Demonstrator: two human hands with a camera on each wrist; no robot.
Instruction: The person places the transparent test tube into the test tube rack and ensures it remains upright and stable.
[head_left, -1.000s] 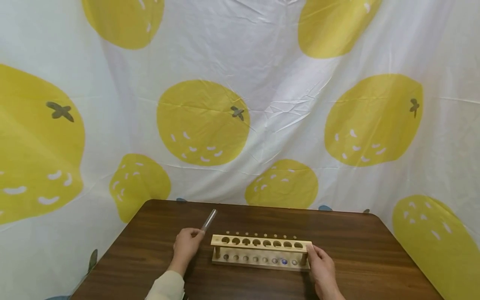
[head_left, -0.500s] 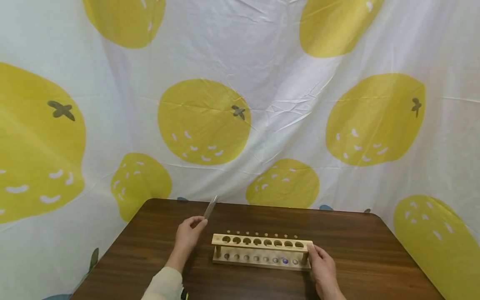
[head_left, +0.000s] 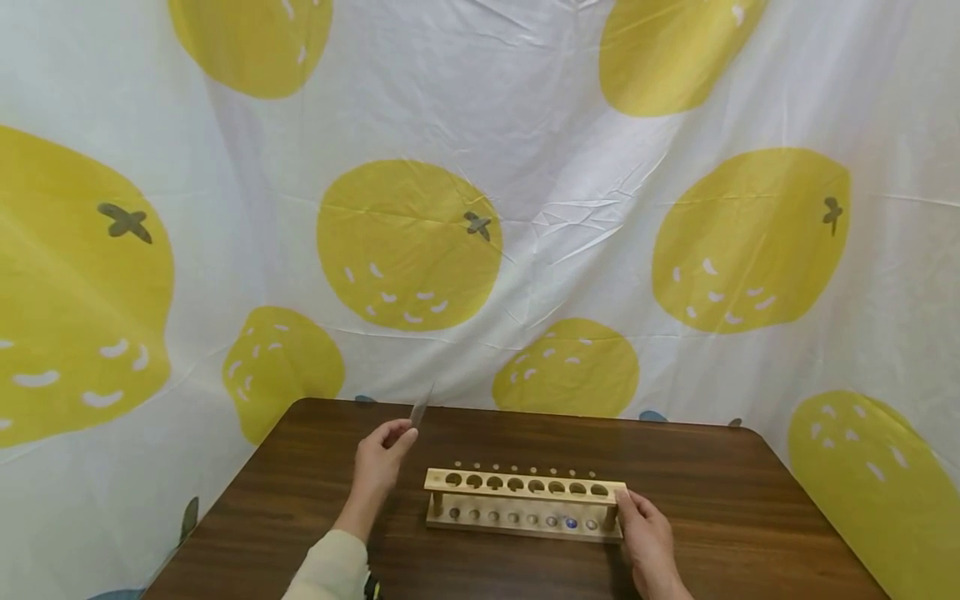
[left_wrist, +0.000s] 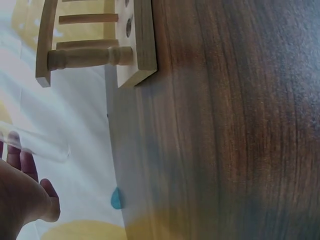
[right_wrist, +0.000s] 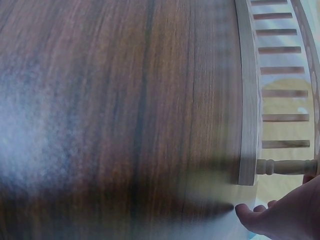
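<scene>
A clear glass test tube (head_left: 422,406) is pinched between the thumb and fingers of my left hand (head_left: 377,462). It points up and slightly right, above the table left of the rack. In the left wrist view, the rounded end of the tube (left_wrist: 47,146) sticks out past the fingers. A pale wooden test tube rack (head_left: 525,532) stands upright in front of me, with a row of holes and a row of pegs behind. My right hand (head_left: 647,533) grips the rack's right end, thumb at the top bar. A blue spot (head_left: 572,523) shows in one base hole near the right.
The rack rests on a dark brown wooden table (head_left: 720,492) with rounded far corners. Behind the table hangs a white cloth (head_left: 570,275) printed with large yellow fruit. The left hand is a short way off the rack's left end.
My left hand has risen and moved slightly away from me, lifting the test tube higher; its tip now overlaps the cloth behind. The right hand and the rack have stayed in place.
</scene>
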